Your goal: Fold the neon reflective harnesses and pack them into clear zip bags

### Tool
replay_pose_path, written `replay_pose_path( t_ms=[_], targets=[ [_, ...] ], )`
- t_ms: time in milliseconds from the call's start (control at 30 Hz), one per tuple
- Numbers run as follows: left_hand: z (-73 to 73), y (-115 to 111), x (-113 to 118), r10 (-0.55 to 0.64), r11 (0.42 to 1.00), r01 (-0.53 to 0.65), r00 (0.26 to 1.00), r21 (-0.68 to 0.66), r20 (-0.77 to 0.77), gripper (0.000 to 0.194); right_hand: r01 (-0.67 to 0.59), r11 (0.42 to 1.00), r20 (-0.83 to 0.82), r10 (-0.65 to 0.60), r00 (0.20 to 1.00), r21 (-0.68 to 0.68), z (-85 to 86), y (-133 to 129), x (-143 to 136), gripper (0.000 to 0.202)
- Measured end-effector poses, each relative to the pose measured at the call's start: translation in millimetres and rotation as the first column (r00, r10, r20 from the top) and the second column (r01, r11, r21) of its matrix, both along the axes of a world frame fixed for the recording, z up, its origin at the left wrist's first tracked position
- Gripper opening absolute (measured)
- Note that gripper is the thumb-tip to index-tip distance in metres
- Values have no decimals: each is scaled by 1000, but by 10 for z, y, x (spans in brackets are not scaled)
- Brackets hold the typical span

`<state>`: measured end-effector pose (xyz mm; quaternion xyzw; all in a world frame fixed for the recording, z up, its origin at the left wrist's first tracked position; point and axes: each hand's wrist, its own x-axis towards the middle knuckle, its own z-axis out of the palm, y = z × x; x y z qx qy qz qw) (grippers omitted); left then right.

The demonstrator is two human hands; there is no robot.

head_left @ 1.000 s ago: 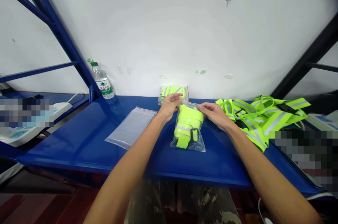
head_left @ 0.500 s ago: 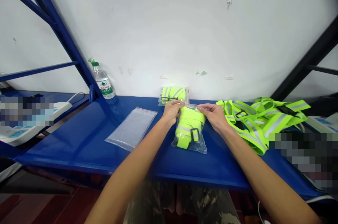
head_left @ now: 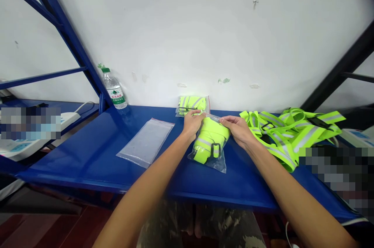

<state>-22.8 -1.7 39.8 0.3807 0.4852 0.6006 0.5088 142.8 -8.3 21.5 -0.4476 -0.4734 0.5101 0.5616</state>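
A clear plastic bag (head_left: 219, 165) lies on the blue table, its top edge toward the wall. Inside it is a folded neon-yellow reflective strap vest (head_left: 214, 133) with a silver stripe and a black buckle. My left hand (head_left: 193, 124) pinches the bag's top left corner. At the top right corner my right hand (head_left: 237, 128) grips the same edge between thumb and fingers. Just behind my left hand, another bagged reflective vest (head_left: 193, 103) rests against the wall. Loose reflective vests (head_left: 286, 135) lie in a tangled heap to the right of my right hand.
Flat clear bags (head_left: 147, 141) lie on the blue table (head_left: 87, 154), left of my left arm. A water bottle (head_left: 115, 89) stands at the back left by the wall. Blue frame bars (head_left: 68, 41) rise at left, a dark post (head_left: 336, 61) at right. A white power strip (head_left: 32, 143) is far left.
The bag with the vest has tilted slightly, its bottom edge shifting a little left. Both hands keep hold of its top edge and have moved slightly right.
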Motion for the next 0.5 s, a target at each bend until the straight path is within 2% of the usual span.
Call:
replay_pose_path(
  t_ms=[333, 500],
  targets=[
    [-3, 21, 1, 32, 999, -31, 999, 41, -21, 26, -68, 994, -34, 66, 997, -89, 74, -36, 24, 34],
    [29, -27, 21, 12, 1000, -13, 998, -3, -56, 29, -90, 990, -71, 83, 994, -105, 83, -52, 24, 36]
  ],
)
